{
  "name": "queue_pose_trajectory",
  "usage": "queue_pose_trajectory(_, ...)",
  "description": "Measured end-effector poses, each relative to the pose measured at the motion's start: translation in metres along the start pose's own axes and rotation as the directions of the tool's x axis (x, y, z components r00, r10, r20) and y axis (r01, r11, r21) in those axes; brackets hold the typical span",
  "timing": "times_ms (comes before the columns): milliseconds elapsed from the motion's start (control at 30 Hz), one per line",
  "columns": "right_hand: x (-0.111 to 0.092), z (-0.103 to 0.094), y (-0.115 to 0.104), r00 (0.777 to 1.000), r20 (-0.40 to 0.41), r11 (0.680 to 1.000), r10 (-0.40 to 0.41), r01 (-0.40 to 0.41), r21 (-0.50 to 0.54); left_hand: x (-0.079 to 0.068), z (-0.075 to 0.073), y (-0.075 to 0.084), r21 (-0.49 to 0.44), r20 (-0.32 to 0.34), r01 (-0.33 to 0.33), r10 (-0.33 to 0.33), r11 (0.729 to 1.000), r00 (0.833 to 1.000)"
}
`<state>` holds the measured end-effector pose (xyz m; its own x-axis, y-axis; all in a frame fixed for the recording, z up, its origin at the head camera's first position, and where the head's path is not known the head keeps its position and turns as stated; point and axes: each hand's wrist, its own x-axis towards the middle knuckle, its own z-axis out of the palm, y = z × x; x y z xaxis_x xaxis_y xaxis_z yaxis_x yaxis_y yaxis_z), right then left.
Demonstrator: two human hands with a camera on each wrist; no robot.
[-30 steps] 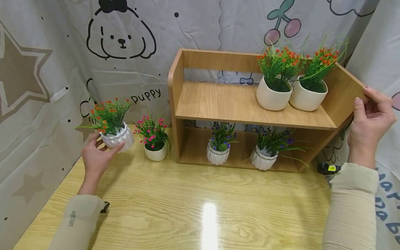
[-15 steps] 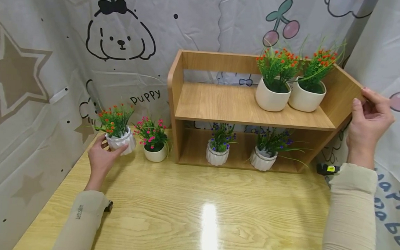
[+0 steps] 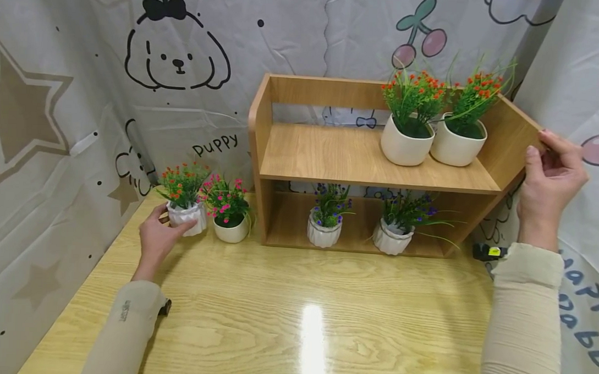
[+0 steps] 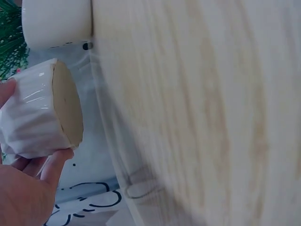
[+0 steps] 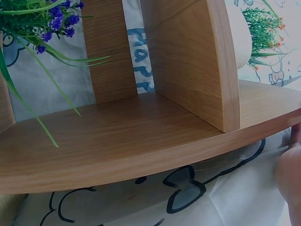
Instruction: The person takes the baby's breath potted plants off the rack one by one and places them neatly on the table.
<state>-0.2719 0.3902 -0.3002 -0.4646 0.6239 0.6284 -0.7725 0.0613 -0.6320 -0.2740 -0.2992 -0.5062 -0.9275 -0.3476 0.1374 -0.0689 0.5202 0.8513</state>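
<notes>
White pleated pot of orange flowers (image 3: 188, 220): held just above the pale wood-grained table (image 3: 256, 295), underside showing.
Left hand (image 3: 163, 238): grasps this pot by its sides.
Smooth cream pot of pink flowers (image 3: 231, 232): stands just beside it.
Right hand (image 3: 551, 185): pinches the two-tier wooden shelf (image 3: 260, 136) by its right panel.
Upper tier (image 3: 320, 152): two orange-flowered cream pots (image 3: 406, 145).
Lower tier (image 3: 288, 228): two purple-flowered white pots (image 3: 324, 235).

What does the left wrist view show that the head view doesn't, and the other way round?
Only the left wrist view shows the tan underside of the glossy white fluted pot. Only the head view shows the right hand and the pink-and-green printed cherries. Both show the left hand holding that pot, a smooth cream round pot beside it and the pale wooden table.
</notes>
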Motion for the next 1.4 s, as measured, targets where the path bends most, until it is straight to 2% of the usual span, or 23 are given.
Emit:
queue_pose_trajectory(233,0.000,0.000,0.000,1.000,0.000,1.000,0.005,-0.005,0.015,0.003,0.001,-0.003,0.054,0.025,-0.019,0.017,0.998,1.000)
queue_pose_trajectory(400,0.001,-0.001,0.000,1.000,0.000,1.000,0.003,-0.003,0.005,0.005,0.002,-0.005,0.094,0.073,-0.034,0.027,0.995,0.997)
queue_pose_trajectory(733,-0.001,-0.001,-0.001,1.000,0.011,1.000,-0.002,0.002,-0.011,0.009,-0.004,-0.013,0.099,0.137,-0.042,0.029,0.994,0.990)
queue_pose_trajectory(1000,-0.002,-0.001,-0.002,1.000,0.003,0.999,0.001,-0.001,-0.037,0.014,-0.009,-0.021,0.036,0.188,-0.050,0.042,0.998,0.981)
queue_pose_trajectory(1267,-0.002,-0.001,-0.001,1.000,0.001,1.000,0.003,-0.003,-0.027,0.014,-0.011,-0.023,-0.111,0.260,-0.019,0.048,0.994,0.964)
queue_pose_trajectory(1400,-0.002,-0.001,0.000,1.000,0.005,1.000,0.002,-0.002,-0.020,0.013,-0.013,-0.025,-0.105,0.263,-0.040,0.066,0.994,0.962)
